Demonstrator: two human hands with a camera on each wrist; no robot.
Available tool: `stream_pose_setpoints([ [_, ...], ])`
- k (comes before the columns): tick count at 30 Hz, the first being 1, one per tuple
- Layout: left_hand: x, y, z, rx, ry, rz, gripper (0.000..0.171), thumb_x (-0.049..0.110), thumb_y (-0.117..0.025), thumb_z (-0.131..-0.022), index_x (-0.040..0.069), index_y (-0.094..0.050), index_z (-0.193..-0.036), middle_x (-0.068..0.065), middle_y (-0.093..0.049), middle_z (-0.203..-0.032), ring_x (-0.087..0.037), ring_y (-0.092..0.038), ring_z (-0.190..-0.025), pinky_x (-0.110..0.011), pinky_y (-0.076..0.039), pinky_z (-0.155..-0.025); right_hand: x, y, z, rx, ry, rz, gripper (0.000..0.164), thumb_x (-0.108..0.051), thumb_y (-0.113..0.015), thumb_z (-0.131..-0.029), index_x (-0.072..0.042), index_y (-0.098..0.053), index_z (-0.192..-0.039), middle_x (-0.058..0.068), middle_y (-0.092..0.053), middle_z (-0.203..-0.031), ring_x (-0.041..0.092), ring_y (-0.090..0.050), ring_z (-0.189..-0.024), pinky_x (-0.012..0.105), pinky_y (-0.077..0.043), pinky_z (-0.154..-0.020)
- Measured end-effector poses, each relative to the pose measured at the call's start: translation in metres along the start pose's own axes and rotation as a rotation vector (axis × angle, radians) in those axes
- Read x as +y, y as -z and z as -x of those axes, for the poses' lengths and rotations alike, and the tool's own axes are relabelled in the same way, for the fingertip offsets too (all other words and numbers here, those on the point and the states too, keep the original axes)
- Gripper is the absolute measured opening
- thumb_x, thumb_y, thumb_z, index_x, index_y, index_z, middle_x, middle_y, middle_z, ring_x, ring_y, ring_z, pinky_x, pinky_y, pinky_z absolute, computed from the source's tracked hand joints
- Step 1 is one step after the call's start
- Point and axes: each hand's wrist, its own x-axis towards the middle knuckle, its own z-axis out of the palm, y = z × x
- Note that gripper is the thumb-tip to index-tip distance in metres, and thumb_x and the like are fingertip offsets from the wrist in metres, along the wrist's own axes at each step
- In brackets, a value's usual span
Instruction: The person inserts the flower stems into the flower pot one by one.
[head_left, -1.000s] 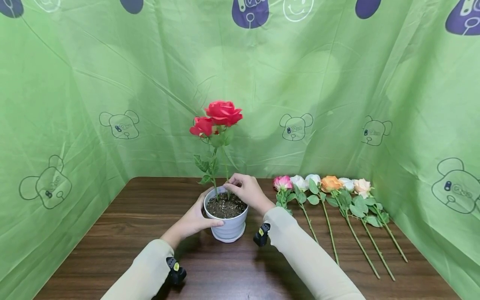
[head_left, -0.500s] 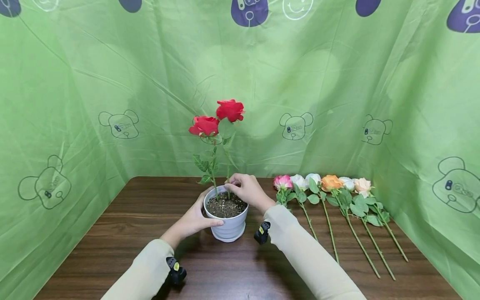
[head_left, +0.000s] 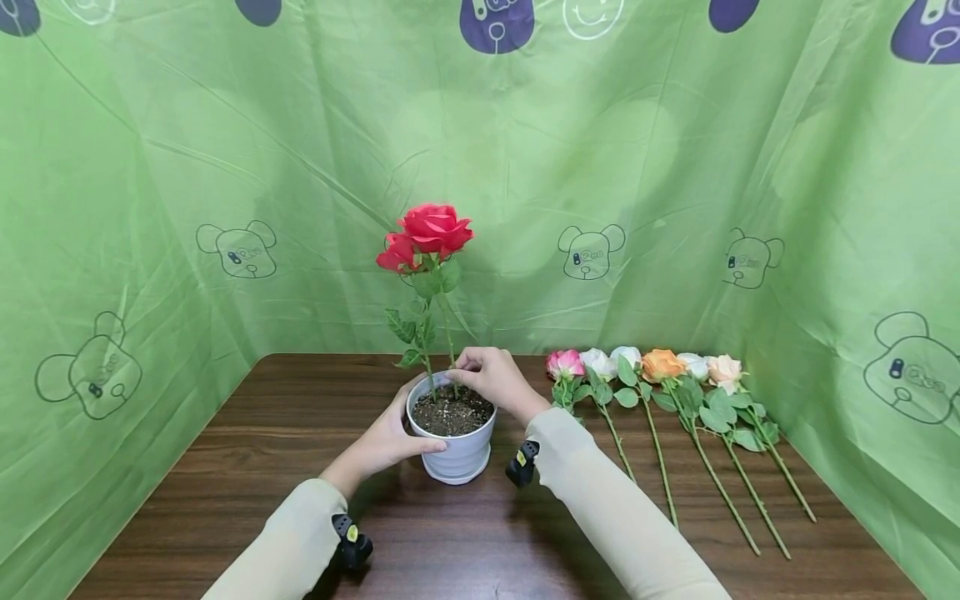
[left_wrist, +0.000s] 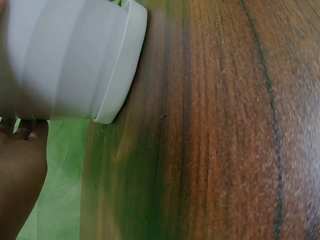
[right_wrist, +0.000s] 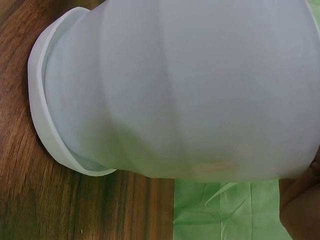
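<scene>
In the head view a white flower pot (head_left: 459,458) of dark soil (head_left: 452,414) stands on its saucer mid-table. My left hand (head_left: 386,435) grips the pot's left side, thumb across the front, other fingers mostly hidden behind. Two red roses rise from the soil: a front-left rose (head_left: 397,253) and a taller rose (head_left: 437,227) partly covering it. Low on the taller rose's stem, just above the rim, my right hand (head_left: 497,385) pinches with thumb and fingers. Both wrist views show the pot wall (left_wrist: 60,60) close up; part of my right hand (right_wrist: 302,200) appears at the edge.
Right of the pot, several cut roses lie side by side on the wooden table (head_left: 247,450): a pink rose (head_left: 565,365), white ones, an orange rose (head_left: 663,367) and a peach rose (head_left: 724,374). A green cloth (head_left: 510,167) hangs behind and at both sides.
The taller rose's bloom first swung right and turned, then came back left to overlap the other bloom. Both hands have stayed nearly in place, the left on the pot, the right at the stem.
</scene>
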Motion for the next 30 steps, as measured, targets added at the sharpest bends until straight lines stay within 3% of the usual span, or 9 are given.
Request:
stream_pose_setpoints([
  [15,0.0046,-0.0001,0.0005,0.004,0.000,-0.018,0.114,0.018,-0.090,-0.074,0.009,-0.016,-0.159,-0.017,-0.032,-0.157,-0.034,-0.034,-0.141,-0.053,-0.021,-0.115,0.0016,0.0013,0.0002,-0.022,0.013,0.030,0.011,-0.028,-0.075,-0.092,-0.018,-0.079,-0.094,-0.007,-0.073,-0.093,0.008,-0.065,-0.086,0.030,-0.053,-0.080],
  [30,0.0060,-0.0005,0.0003,-0.001,0.006,-0.023,0.114,0.019,-0.090,-0.074,0.008,-0.015,-0.159,-0.017,-0.032,-0.157,-0.033,-0.035,-0.141,-0.052,-0.022,-0.115,0.0034,0.0019,0.0003,-0.025,-0.004,0.044,0.015,-0.029,-0.075,-0.092,-0.017,-0.080,-0.100,-0.005,-0.075,-0.098,0.009,-0.067,-0.090,0.029,-0.053,-0.082],
])
